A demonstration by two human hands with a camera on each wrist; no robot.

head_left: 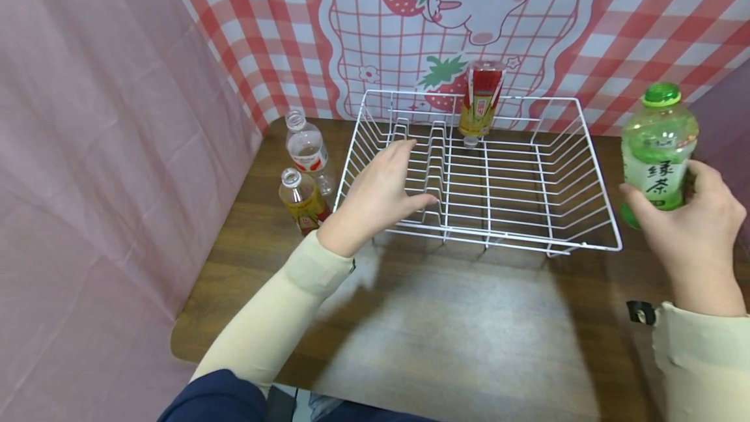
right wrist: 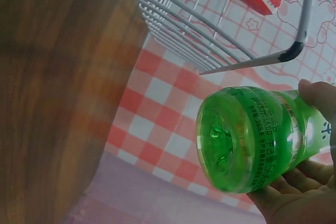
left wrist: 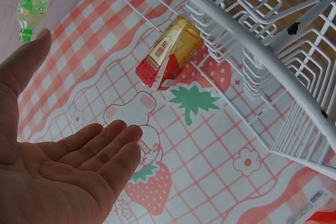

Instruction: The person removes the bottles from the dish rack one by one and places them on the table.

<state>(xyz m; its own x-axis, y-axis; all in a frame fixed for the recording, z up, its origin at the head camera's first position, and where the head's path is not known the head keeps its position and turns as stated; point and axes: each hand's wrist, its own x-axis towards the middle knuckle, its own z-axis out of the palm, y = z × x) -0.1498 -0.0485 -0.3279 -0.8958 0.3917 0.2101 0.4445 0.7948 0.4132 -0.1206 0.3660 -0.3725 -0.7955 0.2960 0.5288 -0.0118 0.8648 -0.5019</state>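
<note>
At the right side, my right hand (head_left: 700, 230) grips a green tea bottle (head_left: 656, 178) with a green cap, upright beside the rack. Its green base (right wrist: 226, 140) faces the right wrist camera, raised off the table. Over the left part of the white wire dish rack (head_left: 521, 239), my left hand (head_left: 379, 191) is spread with thumb apart and holds nothing; in the left wrist view its palm is bare. A small red and yellow bottle (head_left: 482, 99) stands neck down at the rack's back, near the wall.
Left of the rack stand a clear uncapped bottle (head_left: 307, 148) and an uncapped bottle with a yellow and red label (head_left: 301, 197). The wooden table (head_left: 469, 337) meets a checked strawberry cloth (head_left: 281, 38) behind and a pink curtain (head_left: 105, 148) at left.
</note>
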